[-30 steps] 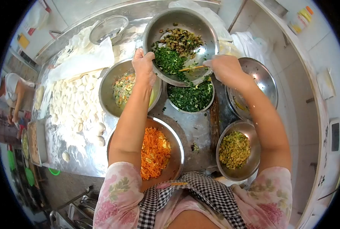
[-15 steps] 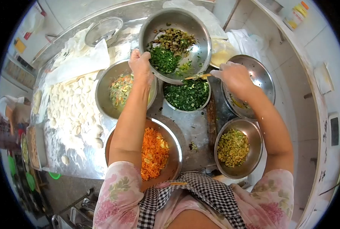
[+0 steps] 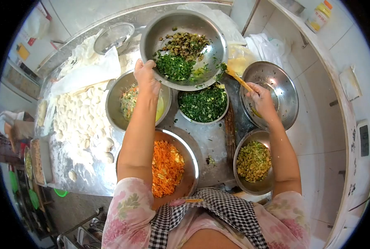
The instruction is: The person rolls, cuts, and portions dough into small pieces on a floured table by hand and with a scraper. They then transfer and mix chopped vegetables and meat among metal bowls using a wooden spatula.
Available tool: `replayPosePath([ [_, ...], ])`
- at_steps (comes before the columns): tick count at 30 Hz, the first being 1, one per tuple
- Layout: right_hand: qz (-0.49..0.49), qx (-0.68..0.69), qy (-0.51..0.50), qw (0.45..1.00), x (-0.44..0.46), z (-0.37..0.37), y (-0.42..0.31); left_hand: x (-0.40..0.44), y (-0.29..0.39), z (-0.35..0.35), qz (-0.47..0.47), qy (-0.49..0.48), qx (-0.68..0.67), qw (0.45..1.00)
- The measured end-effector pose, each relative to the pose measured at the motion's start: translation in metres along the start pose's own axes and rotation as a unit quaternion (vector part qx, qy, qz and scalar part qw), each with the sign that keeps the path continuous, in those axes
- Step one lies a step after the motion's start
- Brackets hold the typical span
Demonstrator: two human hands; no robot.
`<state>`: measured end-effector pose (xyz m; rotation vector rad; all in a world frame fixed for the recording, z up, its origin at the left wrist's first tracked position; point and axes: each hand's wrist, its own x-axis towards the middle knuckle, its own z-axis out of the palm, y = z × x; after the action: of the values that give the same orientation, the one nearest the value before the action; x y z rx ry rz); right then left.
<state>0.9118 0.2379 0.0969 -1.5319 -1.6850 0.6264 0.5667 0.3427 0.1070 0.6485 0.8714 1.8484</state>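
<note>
My left hand grips the rim of a large steel bowl at its near left side. The bowl is tilted, and inside lie chopped greens and a browner diced mix. In my right hand is a light wooden utensil, its tip hidden by bits of green at the bowl's right rim. Directly below the raised bowl stands a smaller steel bowl filled with dark chopped greens. Another steel bowl, with scraps stuck inside, sits beneath my right hand.
Grated carrot fills a bowl near my left forearm, and a yellow-green diced mix another at right. A mixed filling stands left. Many floured dough pieces cover the left table. A dark stick lies between bowls.
The large bowl has shifted slightly left with my left hand. My right hand has dropped down from the rim, and the utensil now slants upward to the left.
</note>
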Motion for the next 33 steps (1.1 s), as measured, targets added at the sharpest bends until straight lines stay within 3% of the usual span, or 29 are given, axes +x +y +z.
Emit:
replayPosePath([
  [3,0.108,0.108,-0.020,0.988,-0.004,0.005,-0.004,-0.002,0.005,0.001,-0.026,-0.001,-0.032,0.999],
  [6,0.136,0.130,-0.046,0.981,-0.010,0.013,-0.007,-0.010,0.013,0.007,-0.037,0.040,0.000,0.998],
  [12,0.008,-0.010,-0.124,0.992,-0.026,0.011,-0.018,-0.007,0.007,0.006,-0.025,0.014,-0.010,1.000],
  [15,-0.057,-0.123,-0.096,0.986,-0.033,0.005,-0.021,-0.002,0.001,0.002,-0.022,0.042,0.009,0.999],
  [33,-0.052,-0.180,-0.008,0.982,-0.056,0.015,-0.059,-0.013,0.026,0.005,-0.014,0.036,-0.018,0.999],
])
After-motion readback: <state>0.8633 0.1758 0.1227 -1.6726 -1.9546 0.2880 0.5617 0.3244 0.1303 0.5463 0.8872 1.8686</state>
